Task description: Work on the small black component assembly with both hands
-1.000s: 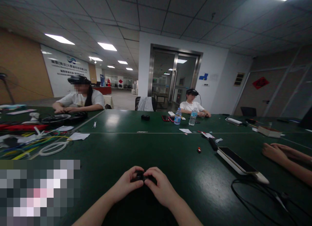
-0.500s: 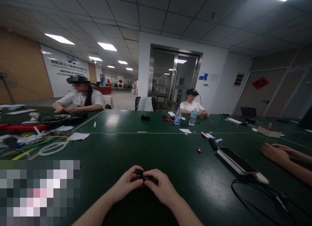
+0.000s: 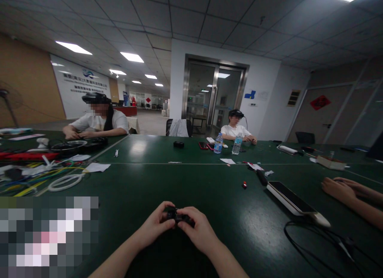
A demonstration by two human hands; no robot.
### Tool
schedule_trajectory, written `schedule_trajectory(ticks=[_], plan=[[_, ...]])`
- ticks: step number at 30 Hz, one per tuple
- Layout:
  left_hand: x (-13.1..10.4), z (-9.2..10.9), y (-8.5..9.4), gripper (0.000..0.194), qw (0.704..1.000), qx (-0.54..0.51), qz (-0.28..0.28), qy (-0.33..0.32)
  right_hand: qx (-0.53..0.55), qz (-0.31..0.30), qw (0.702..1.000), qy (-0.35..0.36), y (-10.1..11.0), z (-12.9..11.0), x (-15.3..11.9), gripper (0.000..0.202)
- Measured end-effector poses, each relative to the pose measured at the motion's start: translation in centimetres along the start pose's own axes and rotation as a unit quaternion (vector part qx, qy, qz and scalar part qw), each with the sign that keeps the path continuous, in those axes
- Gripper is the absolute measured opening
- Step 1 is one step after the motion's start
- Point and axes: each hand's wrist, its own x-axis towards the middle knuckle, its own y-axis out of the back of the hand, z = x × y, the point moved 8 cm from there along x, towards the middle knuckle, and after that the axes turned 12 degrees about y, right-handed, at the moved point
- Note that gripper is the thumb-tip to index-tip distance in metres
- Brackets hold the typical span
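Note:
Just above the dark green table (image 3: 143, 186), both my hands meet around a small black object (image 3: 178, 217). Its kind is too dark and too covered by fingers to make out. My left hand (image 3: 155, 223) pinches its left end between thumb and fingers. From the other side, my right hand (image 3: 196, 226) grips its right end, with thumb and fingertips close to those of the left. My fingers hide much of the object.
A small red item (image 3: 244, 185) lies ahead on the right, by a white device with a dark screen (image 3: 291, 197) and black cables (image 3: 317, 246). Another person's hands (image 3: 341, 190) rest at right. Two bottles (image 3: 218, 143) stand farther back. Cables (image 3: 64, 183) crowd the left.
My hands stay in nearly the same place, still holding the black object. Its visible part seems turned very slightly between my fingers.

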Motion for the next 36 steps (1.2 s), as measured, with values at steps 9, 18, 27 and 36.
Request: schedule_trajectory(ticks=[9, 18, 27, 36], plan=[[0.16, -0.15, 0.47, 0.039, 0.999, 0.002, 0.021, -0.027, 0.023, 0.038, 0.998, 0.045, 0.32, -0.04, 0.23, 0.024], [0.08, -0.1, 0.12, 0.058, 1.0, -0.031, -0.002, -0.002, 0.008, 0.037, 0.999, 0.028, 0.33, 0.19, 0.24, 0.031], [0.11, -0.1, 0.14, 0.039, 1.0, -0.004, 0.012, -0.004, -0.005, 0.017, 1.0, 0.004, 0.24, 0.27, 0.09, 0.033], [0.19, -0.24, 0.08, 0.044, 1.0, -0.003, 0.002, 0.003, -0.01, 0.012, 1.0, 0.019, 0.1, -0.14, 0.17, 0.021]])
